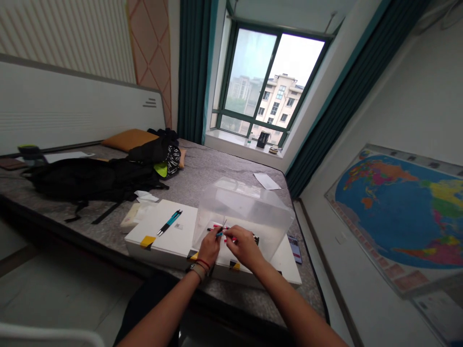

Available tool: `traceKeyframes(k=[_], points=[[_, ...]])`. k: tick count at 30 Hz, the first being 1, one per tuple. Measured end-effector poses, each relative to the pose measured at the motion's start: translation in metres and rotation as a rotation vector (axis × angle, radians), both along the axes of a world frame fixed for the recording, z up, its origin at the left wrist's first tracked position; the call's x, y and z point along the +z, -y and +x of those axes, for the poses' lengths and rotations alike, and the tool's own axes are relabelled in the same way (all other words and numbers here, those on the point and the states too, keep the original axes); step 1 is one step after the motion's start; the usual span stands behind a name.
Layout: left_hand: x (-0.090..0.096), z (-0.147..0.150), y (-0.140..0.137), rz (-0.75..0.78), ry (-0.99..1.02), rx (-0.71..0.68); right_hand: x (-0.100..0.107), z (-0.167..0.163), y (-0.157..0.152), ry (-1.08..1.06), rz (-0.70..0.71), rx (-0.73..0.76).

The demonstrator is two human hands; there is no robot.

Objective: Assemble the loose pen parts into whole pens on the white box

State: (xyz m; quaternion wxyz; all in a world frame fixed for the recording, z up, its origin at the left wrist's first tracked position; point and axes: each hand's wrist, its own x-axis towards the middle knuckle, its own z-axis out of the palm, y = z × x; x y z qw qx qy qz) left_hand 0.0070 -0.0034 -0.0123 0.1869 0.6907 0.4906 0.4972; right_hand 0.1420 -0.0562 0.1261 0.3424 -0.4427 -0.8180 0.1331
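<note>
My left hand is closed, pinching a small teal-and-black pen part between its fingertips. Pressed close to it, my right hand has thumb and finger pinched together on something too small to make out. A thin dark stick rises just above the fingertips. Both hands are at the open front of a clear plastic box, which rests on white boxes. Red and black pen parts lie inside it, partly hidden by my hands. To the left, teal-and-black pens lie side by side on a white box.
A tissue pack sits left of the white box. Farther left lies a black backpack on the grey bed, near an orange pillow. A phone is at the right, and white paper lies behind the clear box.
</note>
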Motion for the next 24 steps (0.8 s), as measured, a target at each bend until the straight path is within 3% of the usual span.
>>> traceKeyframes(k=[8,14,24], points=[[-0.002,0.000,-0.001,-0.006,-0.073,-0.001,0.015,-0.008,-0.022,0.371,-0.050,0.063],[0.002,0.001,0.000,-0.036,-0.097,0.021,0.037,-0.005,-0.026,0.453,-0.055,0.039],[0.006,0.000,0.001,-0.065,-0.120,0.027,0.030,-0.018,-0.025,0.600,-0.075,0.026]])
